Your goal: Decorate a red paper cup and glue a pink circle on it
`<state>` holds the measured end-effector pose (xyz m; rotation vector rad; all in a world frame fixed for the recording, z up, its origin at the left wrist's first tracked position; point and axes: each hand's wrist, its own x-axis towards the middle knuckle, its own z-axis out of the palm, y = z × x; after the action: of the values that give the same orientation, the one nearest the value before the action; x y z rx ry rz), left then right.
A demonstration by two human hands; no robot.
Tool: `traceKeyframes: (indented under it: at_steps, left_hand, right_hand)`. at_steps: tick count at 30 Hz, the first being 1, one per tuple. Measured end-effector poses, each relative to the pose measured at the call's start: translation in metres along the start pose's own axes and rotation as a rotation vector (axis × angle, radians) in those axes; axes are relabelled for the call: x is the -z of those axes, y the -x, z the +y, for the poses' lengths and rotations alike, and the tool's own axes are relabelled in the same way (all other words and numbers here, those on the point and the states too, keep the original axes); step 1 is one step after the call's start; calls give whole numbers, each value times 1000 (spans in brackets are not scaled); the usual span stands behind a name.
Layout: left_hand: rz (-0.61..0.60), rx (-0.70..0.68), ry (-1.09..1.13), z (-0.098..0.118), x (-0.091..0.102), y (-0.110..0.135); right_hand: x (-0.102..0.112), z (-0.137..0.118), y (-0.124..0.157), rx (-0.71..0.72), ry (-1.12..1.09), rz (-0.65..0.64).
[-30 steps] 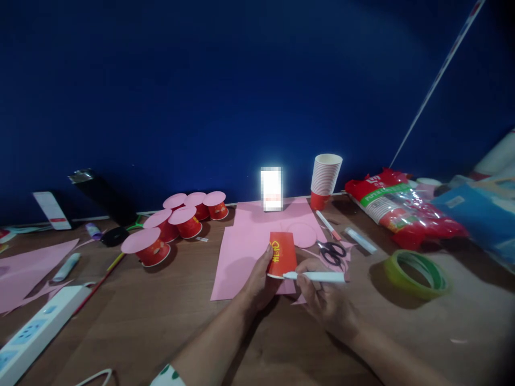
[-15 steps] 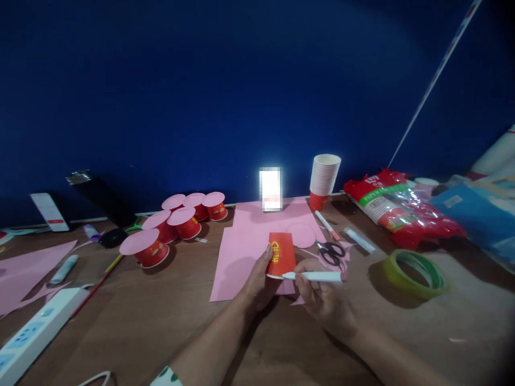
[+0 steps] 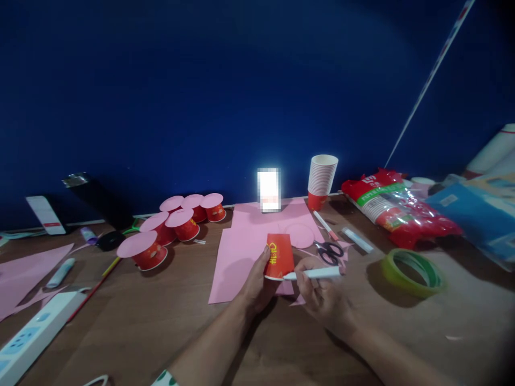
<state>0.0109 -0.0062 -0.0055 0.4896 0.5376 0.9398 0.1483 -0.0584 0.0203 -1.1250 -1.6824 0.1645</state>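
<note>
Bright panel (image 3: pixel 269 190) pixelated, cup (image 3: pixel 280 257) print unreadable, power strip (image 3: pixel 28 335), seemingly, cut by left edge

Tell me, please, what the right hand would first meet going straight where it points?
Probably the red paper cup in the left hand; the white pen in the right hand seems nearly at its rim.

Bare wood on the near side of the pink sheet (image 3: pixel 237 257); scissors (image 3: pixel 329 251) and tape roll (image 3: pixel 412 265) blocking right of it, capped cups (image 3: pixel 149 256) left, probably a power strip (image 3: pixel 36 329) beyond.
</note>
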Motion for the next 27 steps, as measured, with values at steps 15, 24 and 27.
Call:
traceKeyframes:
  at_steps: [15, 24, 27]
  left_hand:
    - [28, -6, 72, 1, 0, 0]
    - [-11, 11, 4, 0, -1, 0]
    - [12, 22, 15, 0, 0, 0]
  right_hand:
    - [1, 2, -3, 28, 28, -60]
    - [1, 4, -3, -31, 42, -18]
    - [1, 5, -3, -16, 9, -30]
